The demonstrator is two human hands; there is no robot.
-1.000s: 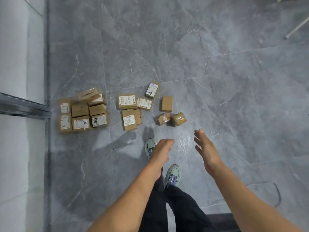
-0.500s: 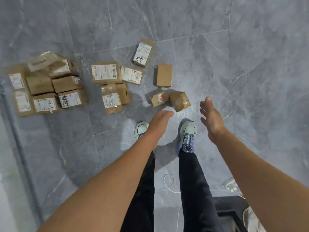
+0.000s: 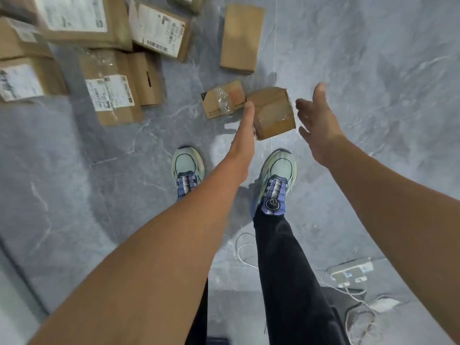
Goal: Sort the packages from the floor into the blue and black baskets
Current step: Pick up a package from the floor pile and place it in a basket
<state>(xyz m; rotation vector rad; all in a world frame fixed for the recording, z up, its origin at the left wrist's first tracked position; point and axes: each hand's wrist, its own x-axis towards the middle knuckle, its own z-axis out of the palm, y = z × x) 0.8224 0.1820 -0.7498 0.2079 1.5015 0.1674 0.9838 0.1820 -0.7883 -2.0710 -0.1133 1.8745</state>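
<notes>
At least ten packages [image 3: 241,38], two hands [image 3: 317,123], two shoes [image 3: 188,168], one power strip [image 3: 351,272].

Matt cardboard packages [image 3: 272,113] with glossy tape on polished marbled floor [image 3: 361,58]

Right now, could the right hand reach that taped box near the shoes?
Probably yes. The right hand is open beside the box, with only bare floor showing between them; the left hand is at the box's other side.
</notes>
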